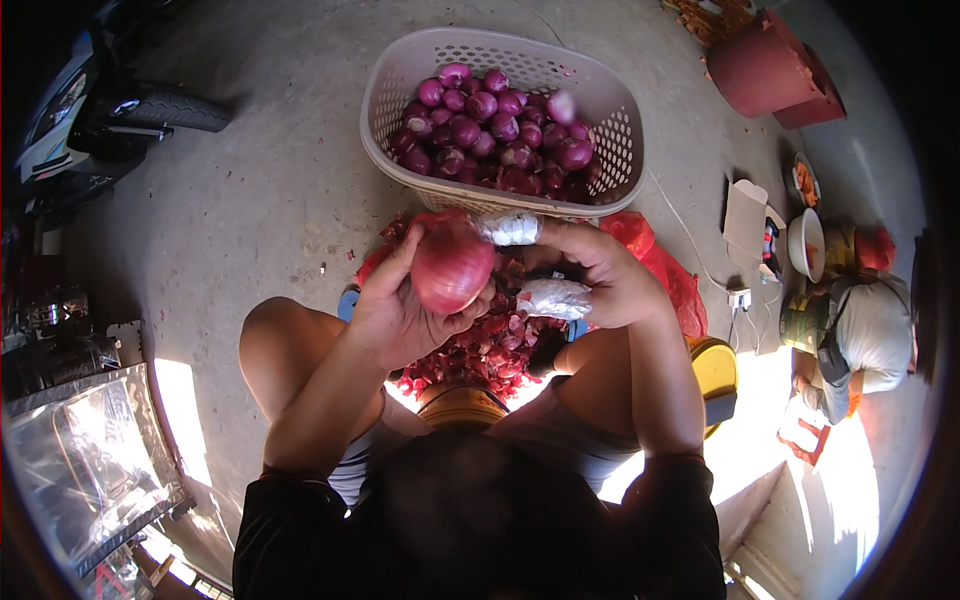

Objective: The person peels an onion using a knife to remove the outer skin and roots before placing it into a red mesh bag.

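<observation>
A large red onion [452, 268] rests in my left hand [395, 310], whose fingers and thumb are wrapped round it. At its upper right is my right hand [610, 275], with silvery-white wrapping on the thumb and index finger. That index fingertip reaches the top of the onion, and the thumb is held apart below it. The other right fingers are partly hidden. Beneath both hands lies a heap of red onion skins [480, 350]. Just beyond them stands a pale perforated basket [385, 95] holding many peeled purple onions [482, 106].
Red mesh netting [680, 290] lies right of the skins. A yellow container [713, 375] is beside my right leg. Farther right are a cable plug [739, 298], a white bowl [806, 240] and a bent-over person [870, 330]. Red buckets [765, 65] and a motorcycle wheel [180, 107] stand farther off.
</observation>
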### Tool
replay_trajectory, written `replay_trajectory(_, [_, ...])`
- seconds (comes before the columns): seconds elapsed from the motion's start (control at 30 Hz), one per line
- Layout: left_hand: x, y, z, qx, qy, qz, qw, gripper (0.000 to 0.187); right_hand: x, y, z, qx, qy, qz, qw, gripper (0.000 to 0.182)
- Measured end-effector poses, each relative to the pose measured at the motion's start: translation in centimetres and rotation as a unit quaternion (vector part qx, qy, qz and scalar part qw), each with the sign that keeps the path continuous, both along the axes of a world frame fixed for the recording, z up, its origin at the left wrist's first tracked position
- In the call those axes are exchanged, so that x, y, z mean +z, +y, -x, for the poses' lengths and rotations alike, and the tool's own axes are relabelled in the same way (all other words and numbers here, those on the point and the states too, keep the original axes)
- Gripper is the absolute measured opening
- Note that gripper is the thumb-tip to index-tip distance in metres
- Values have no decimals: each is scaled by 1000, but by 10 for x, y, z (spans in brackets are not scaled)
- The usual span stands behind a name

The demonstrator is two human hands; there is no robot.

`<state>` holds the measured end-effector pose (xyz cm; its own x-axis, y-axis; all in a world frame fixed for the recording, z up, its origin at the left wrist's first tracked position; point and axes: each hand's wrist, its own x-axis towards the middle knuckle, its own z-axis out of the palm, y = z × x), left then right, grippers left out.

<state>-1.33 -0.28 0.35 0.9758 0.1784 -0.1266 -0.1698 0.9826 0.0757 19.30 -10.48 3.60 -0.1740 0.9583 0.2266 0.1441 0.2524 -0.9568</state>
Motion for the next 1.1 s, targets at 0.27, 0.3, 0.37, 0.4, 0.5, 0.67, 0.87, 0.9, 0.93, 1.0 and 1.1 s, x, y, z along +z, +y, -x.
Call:
replay_trajectory(0.27, [8,4,-2,170,96,-209,958,43,5,4,10,-120,-75,-1,990,53])
replay_trajectory(0.3, [9,5,-2,188,98,-238,948,40,1,5,11,-128,-96,-28,987,53])
replay_trajectory(0.37, [6,6,-3,222,124,-300,919,40,-7,6,10,-140,-142,-77,977,56])
replay_trajectory(0.4, [5,6,-3,239,138,-331,902,41,-8,7,10,-140,-160,-90,973,56])
replay_trajectory(0.5, [-2,8,-1,238,128,-373,888,34,-6,8,12,-133,-199,-109,965,54])
replay_trajectory(0.67, [0,1,-10,281,150,-389,864,28,-10,8,17,-133,-211,-113,962,53])
replay_trajectory(0.87, [4,-1,-12,285,152,-360,876,28,-7,9,20,-144,-220,-118,958,49])
replay_trajectory(0.9, [4,-2,-12,285,157,-368,871,28,-7,10,21,-142,-217,-126,957,49])
replay_trajectory(0.93, [4,-2,-12,280,161,-368,872,28,-6,9,20,-140,-231,-125,955,48])
replay_trajectory(1.0, [4,-2,-12,270,169,-367,874,29,-4,8,20,-137,-259,-122,948,47])
replay_trajectory(1.1, [3,-3,-13,279,174,-370,869,29,-8,7,19,-152,-267,-138,942,46])
